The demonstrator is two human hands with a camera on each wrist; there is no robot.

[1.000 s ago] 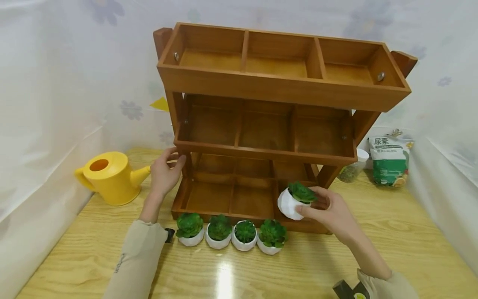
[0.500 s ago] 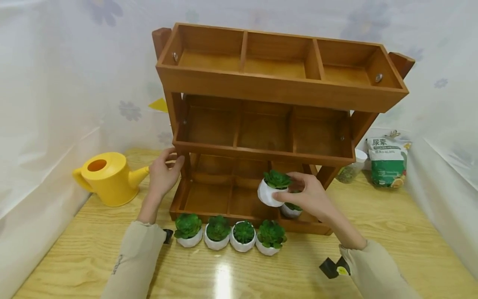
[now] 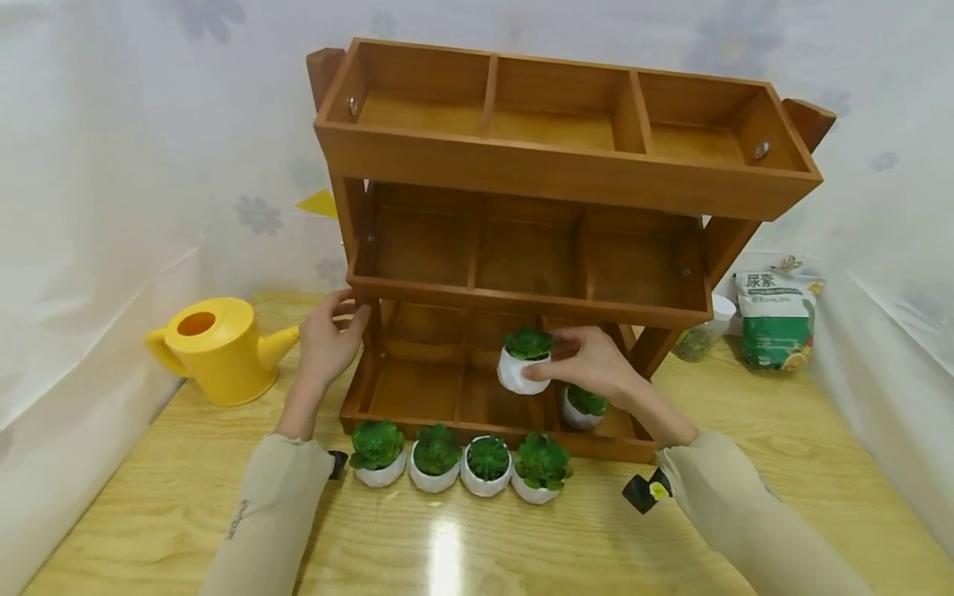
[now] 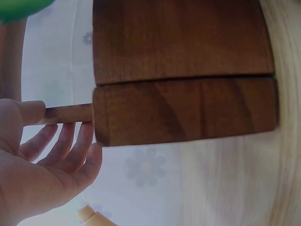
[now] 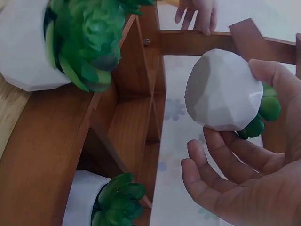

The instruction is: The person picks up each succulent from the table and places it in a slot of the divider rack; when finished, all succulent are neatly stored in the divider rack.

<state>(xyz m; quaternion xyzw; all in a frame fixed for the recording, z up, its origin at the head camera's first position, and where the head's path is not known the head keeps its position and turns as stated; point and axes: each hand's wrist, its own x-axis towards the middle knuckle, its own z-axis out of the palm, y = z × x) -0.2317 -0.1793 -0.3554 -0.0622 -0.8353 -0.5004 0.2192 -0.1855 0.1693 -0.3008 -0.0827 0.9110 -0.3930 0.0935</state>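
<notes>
A three-tier wooden plant shelf (image 3: 566, 178), split into compartments, stands in the middle. My left hand (image 3: 332, 338) holds its left upright; in the left wrist view the thumb lies on one side of the wooden bar (image 4: 70, 114) and the fingers on the other. My right hand (image 3: 596, 364) pinches a potted succulent (image 3: 514, 372) in a white faceted pot, raised over the bottom tier's middle compartment. The right wrist view shows the pot's base (image 5: 221, 89) between thumb and fingers. Another potted succulent (image 3: 583, 407) sits in the bottom tier's right compartment, partly behind the right hand.
Several potted succulents (image 3: 436, 459) line the table along the shelf's front edge. A yellow watering can (image 3: 227, 356) stands left, its spout close to the left hand. Behind the shelf at right are a green-and-white bag (image 3: 778, 323) and a white-lidded clear container (image 3: 701, 331).
My right hand has lifted the potted succulent and carried it left from the bottom right compartment to over the middle one. The left hand stays on the upright.
</notes>
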